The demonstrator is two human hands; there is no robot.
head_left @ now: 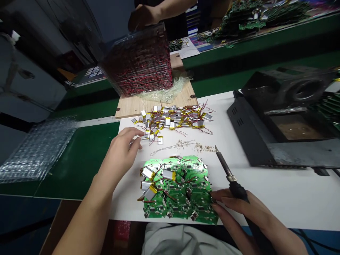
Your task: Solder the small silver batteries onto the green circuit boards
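My left hand [122, 148] is at the left end of a pile of small silver pouch batteries [167, 122] with yellow tape and thin red and black wires. Its thumb and index finger are apart, their tips close to the nearest batteries. In my right hand [247, 212] is a soldering iron [224, 164], its tip pointing up and away above the white sheet. The thumb and a fingertip of that hand are at the right edge of a green circuit board panel [180, 207]. Several batteries [168, 174] lie on the panel's left and upper part.
Thin wire and tiny tan bits [204, 147] lie between pile and panel. A dark metal box [255, 120] stands right. Behind are a wooden board [138, 106], a stack with red wires [143, 63] and another person's arm [159, 12]. Bubble wrap [39, 145] lies left.
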